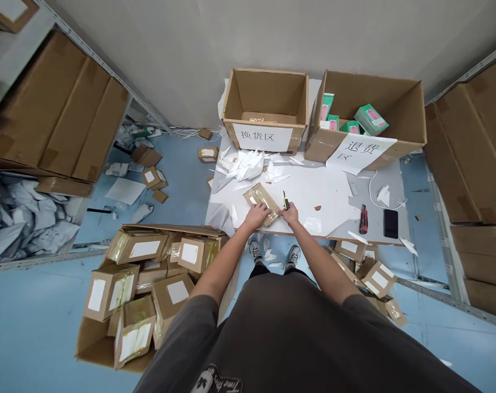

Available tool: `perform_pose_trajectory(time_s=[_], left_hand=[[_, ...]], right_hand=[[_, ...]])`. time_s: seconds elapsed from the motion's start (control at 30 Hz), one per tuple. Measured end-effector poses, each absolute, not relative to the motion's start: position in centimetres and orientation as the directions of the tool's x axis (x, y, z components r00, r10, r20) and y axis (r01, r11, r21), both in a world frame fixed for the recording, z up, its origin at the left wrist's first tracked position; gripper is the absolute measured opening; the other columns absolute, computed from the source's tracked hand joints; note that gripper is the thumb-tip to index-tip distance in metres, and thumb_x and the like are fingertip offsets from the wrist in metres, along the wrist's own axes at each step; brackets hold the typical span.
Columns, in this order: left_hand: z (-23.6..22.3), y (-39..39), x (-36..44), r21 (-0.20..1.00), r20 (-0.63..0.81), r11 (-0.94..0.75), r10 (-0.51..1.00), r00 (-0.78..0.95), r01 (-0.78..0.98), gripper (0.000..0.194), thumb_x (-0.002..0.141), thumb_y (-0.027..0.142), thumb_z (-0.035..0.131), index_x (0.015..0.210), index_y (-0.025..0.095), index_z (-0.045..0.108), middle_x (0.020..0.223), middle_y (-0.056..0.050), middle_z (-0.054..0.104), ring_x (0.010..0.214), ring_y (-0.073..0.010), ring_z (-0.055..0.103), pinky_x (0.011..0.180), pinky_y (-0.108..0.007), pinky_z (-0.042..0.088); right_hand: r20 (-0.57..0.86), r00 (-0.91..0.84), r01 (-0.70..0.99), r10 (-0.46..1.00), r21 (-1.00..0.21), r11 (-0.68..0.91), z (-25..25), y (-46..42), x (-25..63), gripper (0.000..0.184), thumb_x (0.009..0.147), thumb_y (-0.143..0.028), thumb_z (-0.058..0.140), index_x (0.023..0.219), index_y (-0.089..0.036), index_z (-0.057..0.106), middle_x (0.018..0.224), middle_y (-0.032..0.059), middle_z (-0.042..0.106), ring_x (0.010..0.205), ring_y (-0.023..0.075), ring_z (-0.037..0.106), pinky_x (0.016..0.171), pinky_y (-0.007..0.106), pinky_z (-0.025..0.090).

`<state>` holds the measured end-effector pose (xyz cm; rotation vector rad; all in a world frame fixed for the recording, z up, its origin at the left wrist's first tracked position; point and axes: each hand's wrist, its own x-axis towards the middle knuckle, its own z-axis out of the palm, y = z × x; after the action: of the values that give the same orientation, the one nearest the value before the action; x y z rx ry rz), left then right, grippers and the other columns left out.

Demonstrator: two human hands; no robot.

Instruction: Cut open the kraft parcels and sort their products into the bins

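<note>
On the white-covered table, a small cardboard box [261, 194] wrapped in clear tape lies tilted near the front edge. My left hand [257, 215] grips its near left side, fingers over the top. A yellow and black box cutter [286, 201] is held in my right hand [290, 213], just off the box's right side, its tip pointing away from me. Further right lie a red and black box cutter [363, 219] and a black phone [390, 224].
Behind stand two open cartons with paper signs: the left carton [231, 112] and the right carton [407, 117] holding green boxes [371, 120]. Torn white paper [248, 165] litters the table. A large carton [86, 341] of taped parcels stands at left; more parcels [378, 279] lie below right.
</note>
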<state>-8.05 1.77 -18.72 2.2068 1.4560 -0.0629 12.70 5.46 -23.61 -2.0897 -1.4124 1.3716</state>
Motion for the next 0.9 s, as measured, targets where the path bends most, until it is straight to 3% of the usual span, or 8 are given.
perform_pose_trajectory(time_s=[0.2, 0.33, 0.4, 0.5, 0.6, 0.73, 0.9], left_hand=[[-18.2, 3.7, -6.0, 0.245, -0.307, -0.197, 0.913, 0.268, 0.949, 0.043, 0.083, 0.022, 0.073, 0.125, 0.021, 0.067, 0.132, -0.016, 0.060, 0.128, -0.0363, 0.051, 0.104, -0.048, 0.044], [-18.3, 4.5, -4.2, 0.190, -0.297, -0.131, 0.937, 0.184, 0.973, 0.051, 0.076, 0.023, 0.080, 0.123, 0.017, 0.062, 0.131, -0.018, 0.062, 0.127, -0.0372, 0.052, 0.107, -0.050, 0.040], [-18.5, 4.6, -3.7, 0.196, -0.295, -0.105, 0.942, 0.161, 0.975, 0.057, 0.074, 0.025, 0.082, 0.125, 0.016, 0.060, 0.129, -0.018, 0.064, 0.126, -0.0375, 0.053, 0.112, -0.053, 0.036], [-19.0, 4.3, -3.6, 0.245, -0.259, -0.068, 0.957, 0.133, 0.967, 0.060, 0.073, 0.027, 0.083, 0.128, 0.017, 0.060, 0.128, -0.017, 0.066, 0.126, -0.0361, 0.055, 0.116, -0.052, 0.034], [-19.3, 3.7, -3.9, 0.295, -0.208, -0.066, 0.969, 0.132, 0.953, 0.061, 0.074, 0.031, 0.083, 0.130, 0.017, 0.063, 0.131, -0.017, 0.065, 0.128, -0.0370, 0.055, 0.118, -0.050, 0.035], [-19.4, 3.3, -4.4, 0.299, -0.160, -0.082, 0.978, 0.135, 0.951, 0.058, 0.075, 0.038, 0.086, 0.127, 0.019, 0.069, 0.151, -0.019, 0.056, 0.145, -0.0416, 0.046, 0.122, -0.054, 0.034], [-19.2, 3.8, -4.4, 0.260, -0.240, -0.064, 0.962, 0.129, 0.963, 0.073, 0.071, 0.039, 0.090, 0.136, 0.017, 0.065, 0.170, -0.020, 0.039, 0.157, -0.0432, 0.034, 0.125, -0.053, 0.032]], right_hand=[[-0.565, 0.145, 0.390, 0.812, -0.722, -0.572, -22.9, 9.4, 11.4, 0.040, 0.075, -0.036, 0.084, 0.096, -0.025, 0.053, 0.079, -0.0062, 0.064, 0.065, 0.0135, 0.065, 0.055, 0.021, 0.052], [-0.645, 0.039, 0.224, 0.764, -0.739, -0.635, -21.0, 9.4, 12.7, 0.031, 0.091, -0.044, 0.077, 0.095, -0.023, 0.055, 0.069, -0.0052, 0.060, 0.055, 0.0136, 0.066, 0.051, 0.023, 0.055], [-0.666, -0.051, 0.221, 0.744, -0.734, -0.642, -20.1, 8.5, 14.3, 0.032, 0.100, -0.053, 0.066, 0.097, -0.022, 0.057, 0.063, -0.0048, 0.058, 0.053, 0.0152, 0.068, 0.052, 0.024, 0.057], [-0.693, -0.161, 0.367, 0.703, -0.703, -0.609, -18.6, 7.3, 16.9, 0.039, 0.104, -0.061, 0.057, 0.105, -0.022, 0.058, 0.057, -0.0055, 0.057, 0.051, 0.0177, 0.069, 0.050, 0.024, 0.055], [-0.678, -0.259, 0.586, 0.688, -0.677, -0.446, -17.2, 7.0, 18.5, 0.036, 0.108, -0.059, 0.051, 0.114, -0.024, 0.057, 0.057, -0.0069, 0.059, 0.049, 0.0174, 0.066, 0.051, 0.024, 0.051], [-0.605, -0.399, 0.807, 0.689, -0.589, -0.050, -15.7, 8.0, 18.6, 0.029, 0.112, -0.047, 0.046, 0.118, -0.024, 0.063, 0.069, -0.0035, 0.068, 0.054, 0.0150, 0.065, 0.062, 0.023, 0.048], [-0.585, -0.426, 0.904, 0.690, -0.305, 0.299, -14.8, 9.5, 17.0, 0.033, 0.111, -0.044, 0.047, 0.126, -0.026, 0.070, 0.110, 0.0090, 0.078, 0.097, 0.0235, 0.072, 0.076, 0.027, 0.046]])
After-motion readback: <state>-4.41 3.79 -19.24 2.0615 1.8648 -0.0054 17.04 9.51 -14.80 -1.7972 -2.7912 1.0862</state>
